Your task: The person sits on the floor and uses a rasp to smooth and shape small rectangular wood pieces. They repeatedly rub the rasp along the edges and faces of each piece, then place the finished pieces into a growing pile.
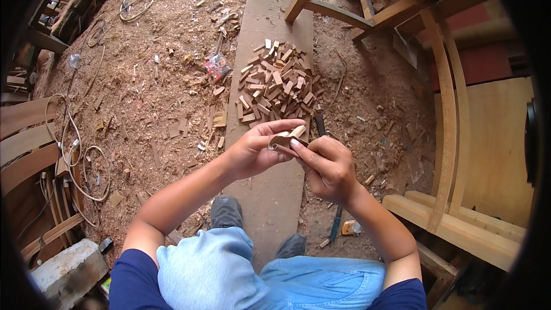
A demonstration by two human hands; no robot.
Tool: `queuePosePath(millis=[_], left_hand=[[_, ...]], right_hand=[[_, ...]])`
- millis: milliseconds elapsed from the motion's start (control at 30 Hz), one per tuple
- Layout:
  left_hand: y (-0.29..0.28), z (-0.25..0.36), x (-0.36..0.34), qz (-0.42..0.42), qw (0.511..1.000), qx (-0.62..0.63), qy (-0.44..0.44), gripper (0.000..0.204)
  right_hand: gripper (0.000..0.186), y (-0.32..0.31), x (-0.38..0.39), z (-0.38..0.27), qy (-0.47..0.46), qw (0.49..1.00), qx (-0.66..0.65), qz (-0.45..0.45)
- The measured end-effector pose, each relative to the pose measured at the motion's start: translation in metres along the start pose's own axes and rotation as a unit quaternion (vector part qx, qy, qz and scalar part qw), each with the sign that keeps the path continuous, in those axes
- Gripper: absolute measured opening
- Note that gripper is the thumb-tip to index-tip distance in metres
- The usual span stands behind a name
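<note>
In front of my lap, both hands meet around a small pale wooden block (pixel 298 131) and a curled brown sheet (pixel 281 141) that looks like sandpaper. My left hand (pixel 252 150) is closed around them from the left, its index finger stretched along the far side. From the right, my right hand (pixel 332 167) pinches the sheet near the block, thumb pressed on it and fingers bent. The fingers partly hide both pieces. Just beyond the hands, a heap of small wooden blocks (pixel 278 83) lies on a long board (pixel 270 195).
Wood shavings (pixel 155 80) cover the ground. Wooden frames (pixel 367 0) stand at far right, and a pale panel (pixel 496 143) on the right. Cables (pixel 72 138) and curved boards (pixel 28 143) lie left. A dark tool (pixel 320 123) and a yellow object (pixel 348 228) lie right of the board.
</note>
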State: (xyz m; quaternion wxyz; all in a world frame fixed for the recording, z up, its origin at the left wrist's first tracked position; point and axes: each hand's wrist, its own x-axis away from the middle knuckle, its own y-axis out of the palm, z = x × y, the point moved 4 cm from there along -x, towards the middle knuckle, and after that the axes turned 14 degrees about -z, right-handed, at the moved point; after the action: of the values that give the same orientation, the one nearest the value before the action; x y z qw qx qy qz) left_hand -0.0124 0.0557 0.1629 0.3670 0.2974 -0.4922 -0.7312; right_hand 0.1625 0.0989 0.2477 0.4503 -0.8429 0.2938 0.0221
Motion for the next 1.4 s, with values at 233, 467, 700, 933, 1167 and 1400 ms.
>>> queuePosePath(millis=[233, 467, 700, 933, 1167, 1400], left_hand=[[0.009, -0.004, -0.005, -0.012, 1.000, -0.007, -0.015, 0.078], [0.015, -0.002, 0.002, 0.001, 1.000, -0.024, -0.018, 0.074], [0.014, -0.007, -0.002, -0.026, 0.999, -0.015, 0.011, 0.066], [0.010, -0.012, 0.000, 0.011, 1.000, -0.021, -0.013, 0.071], [0.004, -0.013, 0.000, -0.004, 0.999, -0.033, -0.005, 0.073], [0.007, -0.014, 0.001, 0.010, 0.998, -0.050, -0.021, 0.073]], right_hand=[[0.041, -0.002, 0.009, -0.012, 0.016, 1.000, 0.021, -0.006], [0.043, -0.002, 0.005, -0.029, -0.060, 0.995, 0.062, -0.042], [0.042, 0.000, 0.012, -0.026, -0.031, 0.996, 0.075, -0.033], [0.042, 0.004, 0.020, -0.015, 0.027, 0.999, 0.018, -0.018], [0.043, 0.004, 0.022, -0.013, 0.066, 0.997, 0.031, -0.027], [0.040, 0.003, 0.021, -0.025, -0.015, 0.998, 0.053, -0.038]])
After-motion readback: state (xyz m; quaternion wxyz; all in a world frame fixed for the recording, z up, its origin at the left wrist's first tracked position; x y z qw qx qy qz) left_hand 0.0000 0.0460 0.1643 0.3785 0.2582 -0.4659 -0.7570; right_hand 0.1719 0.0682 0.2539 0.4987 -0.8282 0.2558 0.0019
